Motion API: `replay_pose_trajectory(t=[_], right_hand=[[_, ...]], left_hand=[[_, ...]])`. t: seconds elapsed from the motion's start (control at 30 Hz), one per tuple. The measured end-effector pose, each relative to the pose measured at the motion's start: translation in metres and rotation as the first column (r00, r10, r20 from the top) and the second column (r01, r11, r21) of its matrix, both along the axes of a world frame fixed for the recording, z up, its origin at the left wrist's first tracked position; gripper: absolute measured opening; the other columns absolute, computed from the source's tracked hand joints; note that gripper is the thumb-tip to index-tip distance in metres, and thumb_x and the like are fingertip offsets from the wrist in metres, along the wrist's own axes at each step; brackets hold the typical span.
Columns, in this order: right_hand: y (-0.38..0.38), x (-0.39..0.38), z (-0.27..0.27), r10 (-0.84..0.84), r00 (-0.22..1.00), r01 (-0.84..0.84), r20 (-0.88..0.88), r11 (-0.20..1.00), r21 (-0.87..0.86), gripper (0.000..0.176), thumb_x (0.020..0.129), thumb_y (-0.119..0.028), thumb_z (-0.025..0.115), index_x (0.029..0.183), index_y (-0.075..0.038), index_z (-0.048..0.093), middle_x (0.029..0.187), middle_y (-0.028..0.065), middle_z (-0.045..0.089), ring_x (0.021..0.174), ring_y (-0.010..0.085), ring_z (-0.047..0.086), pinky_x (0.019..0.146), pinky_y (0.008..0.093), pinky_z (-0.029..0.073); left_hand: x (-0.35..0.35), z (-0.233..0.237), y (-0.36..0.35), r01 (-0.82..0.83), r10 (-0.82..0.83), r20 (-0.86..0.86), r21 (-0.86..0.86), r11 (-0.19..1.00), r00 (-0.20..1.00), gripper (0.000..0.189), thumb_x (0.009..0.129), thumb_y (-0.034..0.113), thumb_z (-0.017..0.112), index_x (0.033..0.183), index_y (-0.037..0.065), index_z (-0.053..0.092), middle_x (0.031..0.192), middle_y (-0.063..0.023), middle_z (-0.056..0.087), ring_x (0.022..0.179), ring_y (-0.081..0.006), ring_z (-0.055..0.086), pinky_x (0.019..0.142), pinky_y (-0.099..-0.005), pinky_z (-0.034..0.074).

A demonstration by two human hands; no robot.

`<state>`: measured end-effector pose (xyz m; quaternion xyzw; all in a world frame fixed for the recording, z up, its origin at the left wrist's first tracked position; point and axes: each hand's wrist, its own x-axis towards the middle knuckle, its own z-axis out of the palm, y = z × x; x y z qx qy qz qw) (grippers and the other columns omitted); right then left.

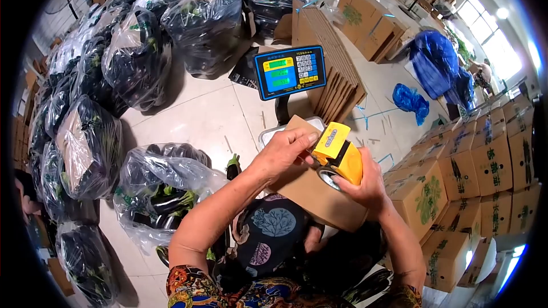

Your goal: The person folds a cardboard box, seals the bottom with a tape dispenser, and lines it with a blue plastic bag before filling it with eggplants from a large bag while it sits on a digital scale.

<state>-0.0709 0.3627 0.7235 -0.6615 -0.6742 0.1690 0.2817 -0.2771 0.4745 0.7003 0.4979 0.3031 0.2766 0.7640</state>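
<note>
My right hand [368, 185] is wrapped round a yellow tape dispenser [349, 162], held tilted above a closed cardboard box [319, 197]. My left hand [291, 147] is closed at the dispenser's front end, thumb and fingers pressed together. What they pinch there is too small to make out. The box lies in front of my body, partly hidden by my hands and the dispenser. Just behind it stands a scale with a lit display [290, 72]; part of its metal platform [265, 137] shows beside the box.
An open plastic bag of eggplants [165, 194] sits on the floor at left, with a loose eggplant [233, 166] nearby. Filled bags [134, 60] line the left and back. Flattened cardboard [331, 63] stands behind the scale. Printed boxes [468, 171] are stacked at right.
</note>
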Motion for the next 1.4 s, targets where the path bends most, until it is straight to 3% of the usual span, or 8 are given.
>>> replay_pose_trajectory(t=[0.1,0.3,0.5,0.7,0.87,0.93,1.07,1.4], right_hand=[[-0.003,-0.002,0.001,-0.017,1.0,0.017,0.007,1.0,-0.004,0.059,0.07,-0.028,0.079,0.113,-0.005,0.047,0.093,0.0179,0.064,0.086,0.0375,0.064,0.073,0.0419,0.051],[-0.003,-0.002,0.001,-0.025,1.0,0.025,0.016,1.0,0.015,0.059,0.069,-0.027,0.079,0.113,-0.005,0.047,0.092,0.0168,0.065,0.085,0.0365,0.064,0.073,0.0421,0.051],[-0.001,-0.002,-0.002,0.002,1.0,-0.003,0.022,0.999,0.051,0.058,0.069,-0.026,0.079,0.111,-0.004,0.047,0.092,0.0168,0.063,0.084,0.0373,0.063,0.071,0.0424,0.051],[0.01,-0.012,0.009,0.074,0.988,-0.082,0.132,0.995,0.049,0.057,0.068,-0.025,0.08,0.111,-0.003,0.048,0.091,0.017,0.06,0.082,0.0378,0.062,0.067,0.0432,0.052],[0.019,-0.024,0.019,0.114,0.976,-0.117,0.185,0.993,0.003,0.058,0.069,-0.029,0.08,0.11,-0.002,0.048,0.087,0.0159,0.059,0.081,0.0373,0.064,0.066,0.0434,0.053],[0.018,-0.025,0.028,0.107,0.969,-0.082,0.221,0.99,-0.119,0.058,0.07,-0.03,0.08,0.109,-0.002,0.048,0.088,0.0172,0.06,0.081,0.0387,0.064,0.067,0.0443,0.053],[0.005,-0.012,0.044,0.037,0.98,0.028,0.197,0.949,-0.313,0.057,0.071,-0.031,0.081,0.106,-0.002,0.047,0.09,0.0209,0.063,0.083,0.0416,0.063,0.07,0.0461,0.053],[0.015,-0.024,0.047,0.094,0.977,-0.026,0.19,0.942,-0.333,0.056,0.073,-0.034,0.08,0.106,-0.003,0.046,0.092,0.0217,0.064,0.086,0.044,0.062,0.074,0.0466,0.052]], left_hand=[[0.002,-0.007,0.007,0.021,-0.017,0.036,-0.124,0.992,0.999,0.015,0.096,0.019,0.055,0.089,0.007,0.06,0.077,0.0002,0.06,0.064,-0.0062,0.054,0.061,-0.0196,0.043],[0.006,-0.004,0.003,0.01,0.046,0.242,-0.226,0.974,0.969,0.018,0.097,0.018,0.052,0.088,0.003,0.057,0.069,-0.0003,0.054,0.061,-0.0067,0.051,0.056,-0.0194,0.043],[0.009,-0.013,0.006,-0.005,0.015,0.166,-0.058,0.998,0.986,0.02,0.097,0.023,0.056,0.086,0.007,0.055,0.076,0.0018,0.055,0.062,-0.0052,0.048,0.058,-0.0192,0.041],[0.003,-0.022,0.019,-0.118,0.166,-0.098,0.373,0.92,0.981,0.019,0.096,0.02,0.054,0.083,0.007,0.054,0.072,0.0032,0.052,0.062,-0.004,0.044,0.055,-0.0193,0.036],[-0.016,-0.03,0.032,-0.114,0.151,-0.131,0.253,0.961,0.98,0.019,0.092,0.021,0.059,0.08,0.007,0.057,0.067,0.0036,0.052,0.059,-0.0038,0.044,0.052,-0.0202,0.035],[-0.024,-0.038,0.042,-0.165,0.193,-0.098,0.24,0.957,0.976,0.019,0.09,0.021,0.062,0.079,0.006,0.058,0.067,0.0033,0.052,0.058,-0.0041,0.045,0.051,-0.0204,0.035],[-0.078,-0.071,0.076,-0.335,0.334,-0.027,-0.021,0.942,0.942,0.02,0.087,0.018,0.065,0.073,0.006,0.057,0.059,0.0025,0.047,0.05,-0.0069,0.04,0.047,-0.023,0.031],[-0.101,-0.113,0.092,-0.383,0.381,-0.044,-0.089,0.919,0.924,0.018,0.089,0.015,0.063,0.074,0.008,0.055,0.061,0.0046,0.046,0.05,-0.0056,0.038,0.047,-0.0212,0.029]])
